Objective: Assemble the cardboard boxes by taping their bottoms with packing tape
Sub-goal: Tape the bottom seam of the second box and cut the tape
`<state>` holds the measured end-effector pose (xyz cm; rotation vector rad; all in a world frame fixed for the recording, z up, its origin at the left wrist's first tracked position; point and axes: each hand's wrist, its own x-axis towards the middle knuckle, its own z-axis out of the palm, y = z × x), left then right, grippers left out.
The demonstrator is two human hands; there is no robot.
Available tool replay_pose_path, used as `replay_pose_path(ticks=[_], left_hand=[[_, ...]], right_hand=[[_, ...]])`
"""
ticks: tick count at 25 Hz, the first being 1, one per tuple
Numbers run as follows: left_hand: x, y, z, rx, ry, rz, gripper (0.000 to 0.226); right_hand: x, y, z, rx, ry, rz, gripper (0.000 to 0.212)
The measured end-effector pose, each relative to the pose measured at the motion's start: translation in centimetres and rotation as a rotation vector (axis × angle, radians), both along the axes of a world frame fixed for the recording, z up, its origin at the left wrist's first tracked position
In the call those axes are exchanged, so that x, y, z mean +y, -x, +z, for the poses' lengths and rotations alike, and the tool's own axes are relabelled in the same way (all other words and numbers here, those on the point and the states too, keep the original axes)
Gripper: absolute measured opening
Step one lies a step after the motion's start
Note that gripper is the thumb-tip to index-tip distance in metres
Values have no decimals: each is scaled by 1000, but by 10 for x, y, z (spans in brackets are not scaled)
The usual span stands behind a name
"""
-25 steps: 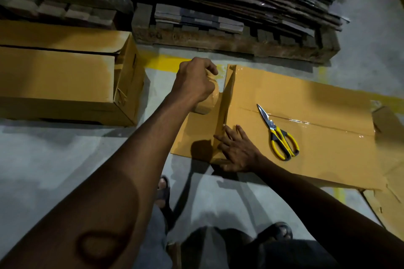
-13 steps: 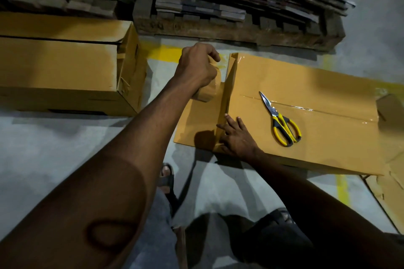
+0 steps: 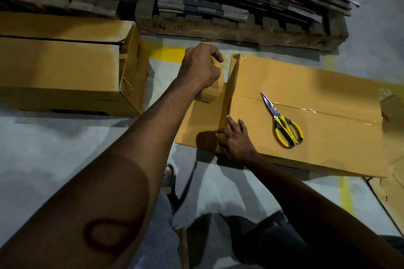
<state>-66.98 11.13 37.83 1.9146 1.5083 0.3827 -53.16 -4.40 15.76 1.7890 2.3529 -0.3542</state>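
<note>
Head view looks down on a long tan cardboard box (image 3: 295, 76) lying bottom-up on the grey concrete floor (image 3: 54, 148). Its centre seam is already covered by a glossy strip of clear tape (image 3: 323, 112). The left hand (image 3: 200, 69) curls round a roll of clear packing tape (image 3: 211, 94) just beside the box's left end, where a stretch of film runs along the end edge toward the near corner. The right hand (image 3: 237, 141) lies flat on that corner, fingers straight and close together, pressing the cardboard and, it seems, the start of the tape. Yellow-handled steel scissors (image 3: 284, 124) rest on the box beside the seam. A second tan box (image 3: 65, 67) stands well apart to the left, and a wooden pallet of flattened cartons (image 3: 240, 30) lies beyond.

The step in hand looks like sealing the end edge. To do it well, the roll should be held low and the film taut, and the pull should run straight along the edge so that the tape laps both faces. The right hand anchors the box, then smooths toward the roll to drive out bubbles. Slack film is likely to wrinkle or stick to itself. The tape should run past the far corner before it is cut with the scissors.
</note>
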Motion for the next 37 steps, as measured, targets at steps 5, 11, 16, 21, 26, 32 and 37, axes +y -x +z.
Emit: replay_pose_path(ticks=[5, 11, 16, 21, 26, 32, 37], left_hand=[[1, -1, -4, -7, -18, -5, 41], [0, -5, -6, -5, -11, -11, 41], [-1, -7, -6, 14, -15, -17, 38], [1, -7, -10, 24, 12, -8, 39], [3, -8, -13, 15, 20, -2, 38], [-1, -15, -11, 14, -4, -16, 34], [-4, -21, -13, -13, -10, -38, 35]], right_hand=[[-1, -9, -3, 26, 10, 38, 23], [0, -12, -4, 20, 32, 62, 44], [0, -6, -3, -5, 56, 0, 48], [0, -10, 3, 131, 12, 0, 72], [3, -15, 8, 210, 74, -11, 76], [5, -19, 5, 130, 83, 5, 47], [4, -10, 4, 91, 33, -47, 36]])
